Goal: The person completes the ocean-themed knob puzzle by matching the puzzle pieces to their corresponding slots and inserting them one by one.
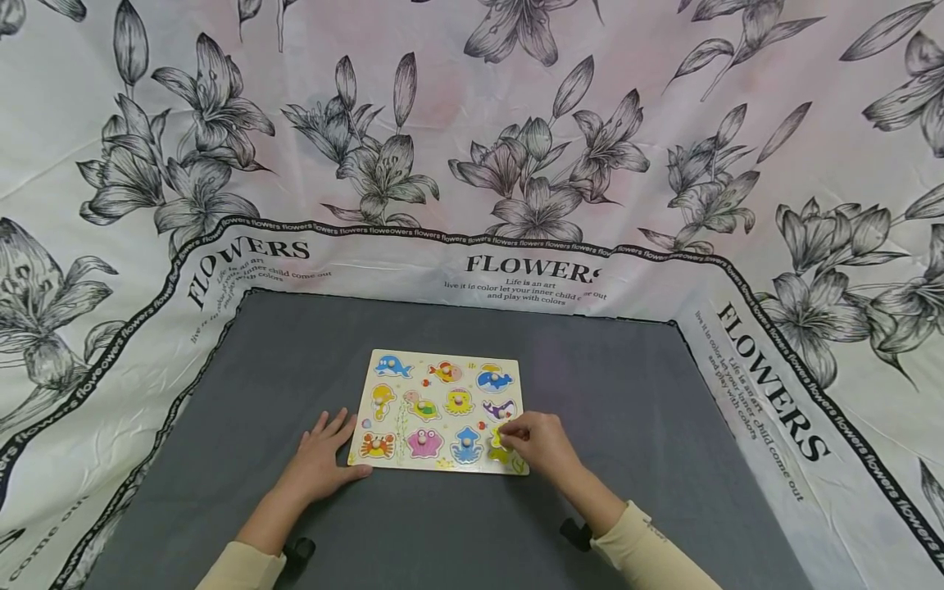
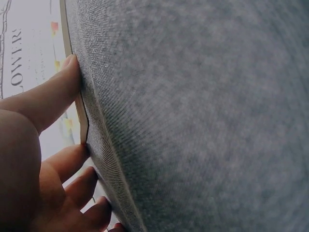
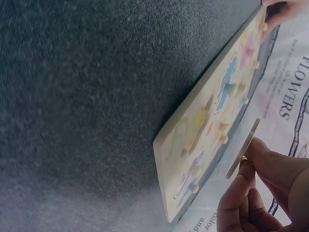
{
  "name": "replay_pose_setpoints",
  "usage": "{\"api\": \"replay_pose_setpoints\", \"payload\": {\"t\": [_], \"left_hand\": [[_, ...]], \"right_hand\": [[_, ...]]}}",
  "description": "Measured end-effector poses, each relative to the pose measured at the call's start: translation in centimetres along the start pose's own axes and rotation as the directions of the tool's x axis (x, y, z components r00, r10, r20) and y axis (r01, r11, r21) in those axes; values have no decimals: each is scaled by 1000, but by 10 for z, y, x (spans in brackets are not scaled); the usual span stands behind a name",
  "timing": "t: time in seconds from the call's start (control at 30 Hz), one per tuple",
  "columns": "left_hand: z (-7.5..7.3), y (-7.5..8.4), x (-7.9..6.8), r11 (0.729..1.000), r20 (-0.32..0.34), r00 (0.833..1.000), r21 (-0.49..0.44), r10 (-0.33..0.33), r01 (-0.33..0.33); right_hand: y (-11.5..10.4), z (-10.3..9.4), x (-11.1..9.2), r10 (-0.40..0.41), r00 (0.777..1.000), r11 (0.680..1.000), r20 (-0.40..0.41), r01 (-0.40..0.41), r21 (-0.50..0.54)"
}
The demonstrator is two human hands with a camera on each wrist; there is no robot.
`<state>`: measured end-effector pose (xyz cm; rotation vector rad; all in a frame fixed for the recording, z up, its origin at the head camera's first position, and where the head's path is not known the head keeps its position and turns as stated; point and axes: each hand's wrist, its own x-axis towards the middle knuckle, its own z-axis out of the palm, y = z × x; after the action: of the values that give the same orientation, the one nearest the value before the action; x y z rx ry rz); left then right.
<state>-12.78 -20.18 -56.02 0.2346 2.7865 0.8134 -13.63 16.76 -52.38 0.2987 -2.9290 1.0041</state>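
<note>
A wooden peg puzzle board [image 1: 435, 358] with knobbed sea-animal pieces lies flat on the grey cloth. My right hand [image 1: 542, 445] pinches a thin puzzle piece [image 3: 244, 147] by its knob between thumb and fingertips. In the right wrist view that piece is raised above the board, its face turned away. A yellow star-like recess [image 3: 195, 129] shows in the board's near right part. My left hand [image 1: 317, 460], fingers spread, touches the board's near left corner with thumb and index finger.
Still in the board sit a crab piece [image 1: 378, 445], a pink piece [image 1: 425, 443], a blue piece [image 1: 466, 446] and several others. The grey cloth [image 1: 413, 533] is bordered by a flower-printed sheet [image 1: 531, 270] that rises behind.
</note>
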Motion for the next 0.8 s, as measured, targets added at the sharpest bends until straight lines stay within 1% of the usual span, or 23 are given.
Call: {"api": "replay_pose_setpoints", "payload": {"t": [0.17,0.4,0.57,0.8], "left_hand": [[1,0,0,1000,-3,1000,1,5,-5],[2,-2,2,1000,-12,1000,-4,6,-6],[2,-1,1,1000,-13,1000,2,6,-6],[1,-1,-1,1000,-18,1000,5,12,-12]], "right_hand": [[1,3,-1,15,1000,1000,7,-15,-5],[4,5,-3,18,1000,1000,16,-17,-6],[5,6,-4,14,1000,1000,27,-14,-2],[7,7,-5,37,998,999,46,-37,0]]}}
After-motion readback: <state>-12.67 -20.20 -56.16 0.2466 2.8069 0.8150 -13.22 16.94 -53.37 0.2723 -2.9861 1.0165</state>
